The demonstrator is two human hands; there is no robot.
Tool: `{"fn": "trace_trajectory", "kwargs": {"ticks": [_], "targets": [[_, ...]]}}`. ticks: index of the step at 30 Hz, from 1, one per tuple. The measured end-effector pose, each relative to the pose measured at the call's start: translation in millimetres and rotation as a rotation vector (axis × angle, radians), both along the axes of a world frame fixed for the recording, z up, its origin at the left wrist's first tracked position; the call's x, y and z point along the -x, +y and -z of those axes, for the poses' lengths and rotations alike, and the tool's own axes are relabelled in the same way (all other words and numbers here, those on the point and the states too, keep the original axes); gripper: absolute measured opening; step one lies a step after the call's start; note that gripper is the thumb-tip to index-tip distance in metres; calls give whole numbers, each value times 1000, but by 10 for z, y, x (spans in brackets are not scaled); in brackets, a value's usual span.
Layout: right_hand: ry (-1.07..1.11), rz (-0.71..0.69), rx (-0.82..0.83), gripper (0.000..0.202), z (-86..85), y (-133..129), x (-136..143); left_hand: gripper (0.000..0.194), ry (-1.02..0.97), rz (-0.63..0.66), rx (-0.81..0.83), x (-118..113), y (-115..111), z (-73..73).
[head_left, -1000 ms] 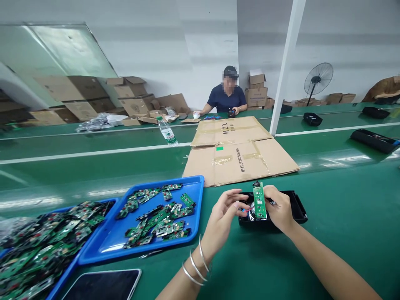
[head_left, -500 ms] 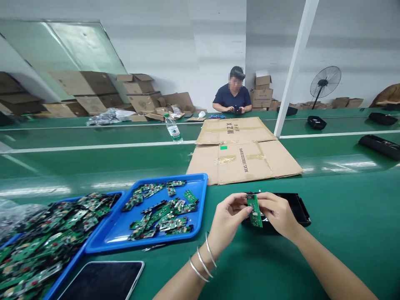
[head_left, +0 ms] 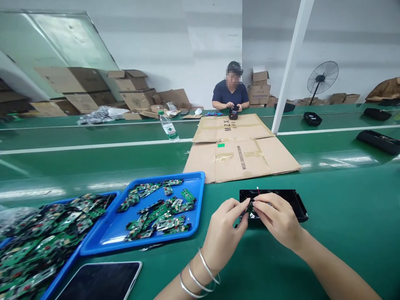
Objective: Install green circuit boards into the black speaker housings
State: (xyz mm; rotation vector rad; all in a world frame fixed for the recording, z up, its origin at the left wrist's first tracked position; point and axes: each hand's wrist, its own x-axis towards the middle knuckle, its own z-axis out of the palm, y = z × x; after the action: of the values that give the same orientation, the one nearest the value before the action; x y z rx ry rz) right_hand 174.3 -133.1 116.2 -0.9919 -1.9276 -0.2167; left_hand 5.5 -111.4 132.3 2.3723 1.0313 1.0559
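Observation:
My left hand (head_left: 229, 221) pinches a small green circuit board (head_left: 250, 207), turned nearly edge-on and mostly covered by the fingers. Against the same end of the board, my right hand (head_left: 278, 214) has its thumb and fingertips pressed together; what lies between them is hidden. Both hands are just over a black plastic housing (head_left: 295, 202), which lies open side up on the green table. A thin wire with a white connector (head_left: 258, 188) sticks up beside my right fingers.
Left of my hands, a blue tray (head_left: 108, 235) holds several circuit boards. Another tray heaped with boards (head_left: 46, 237) stands farther left, behind a tablet (head_left: 100, 281). Flattened cardboard (head_left: 240, 156) lies ahead, near a water bottle (head_left: 169, 127). A co-worker (head_left: 231, 91) sits across.
The circuit board has tilted from face-on to nearly edge-on between my hands. My right fingertips have come together at its end. More of the black housing shows, and the view has shifted slightly.

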Motion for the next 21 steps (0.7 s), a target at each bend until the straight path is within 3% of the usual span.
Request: {"fn": "trace_trajectory", "kwargs": {"ticks": [4, 15, 21], "targets": [[-13, 18, 17, 17, 27, -3, 22, 35, 71, 19, -35, 10, -12, -8], [-211, -74, -33, 16, -26, 15, 20, 28, 25, 82, 179, 38, 7, -97], [-410, -135, 87, 21, -3, 37, -34, 30, 30, 121, 284, 28, 23, -122]]}}
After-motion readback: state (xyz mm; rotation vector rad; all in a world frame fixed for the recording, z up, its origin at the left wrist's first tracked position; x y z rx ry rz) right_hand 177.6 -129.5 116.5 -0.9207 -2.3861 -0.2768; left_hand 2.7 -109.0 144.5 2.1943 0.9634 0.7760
